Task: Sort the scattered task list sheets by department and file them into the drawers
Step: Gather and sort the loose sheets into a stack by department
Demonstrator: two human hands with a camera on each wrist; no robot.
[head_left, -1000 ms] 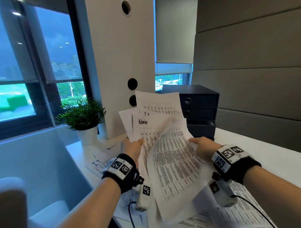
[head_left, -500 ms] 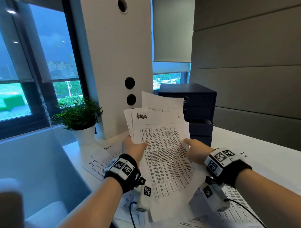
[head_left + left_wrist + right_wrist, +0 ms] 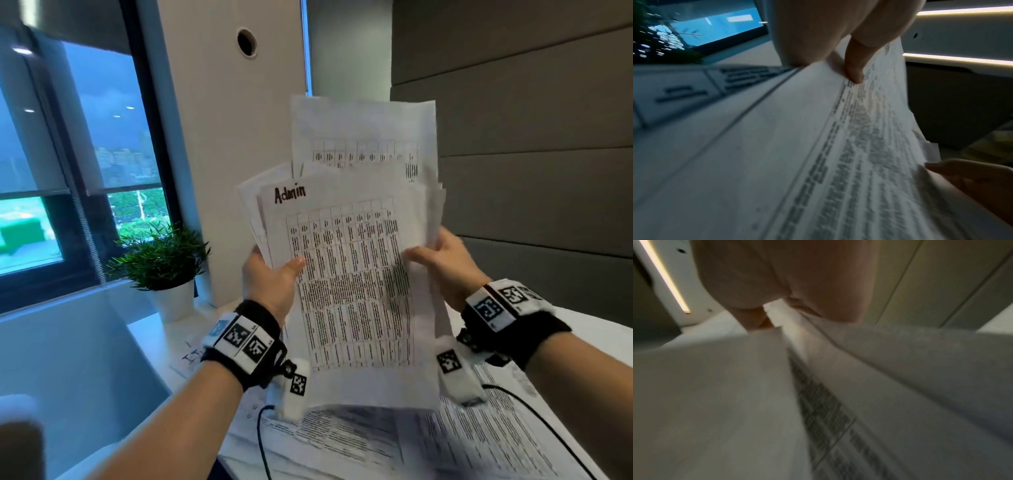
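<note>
I hold a loose stack of printed task list sheets (image 3: 352, 274) upright in front of me; the front sheet is marked "Admin" in black pen. My left hand (image 3: 270, 277) pinches the stack's left edge, thumb on the front. My right hand (image 3: 442, 260) grips the right edge, thumb on the front and fingers behind. In the left wrist view the thumb presses on the sheets (image 3: 818, 146). The right wrist view is blurred, with paper (image 3: 879, 386) caught under my hand. The raised sheets hide the drawer unit.
More printed sheets (image 3: 462, 438) lie scattered on the white desk (image 3: 599, 329) below my hands, one marked "IT" (image 3: 191, 358) at the left. A potted plant (image 3: 164, 260) stands at the window, beside a white column (image 3: 233, 137). Grey wall panels fill the right.
Both hands have lifted the stack higher and closer to my head. The loose front sheet has settled square against the stack. The black drawer unit, seen earlier, is now hidden behind the paper.
</note>
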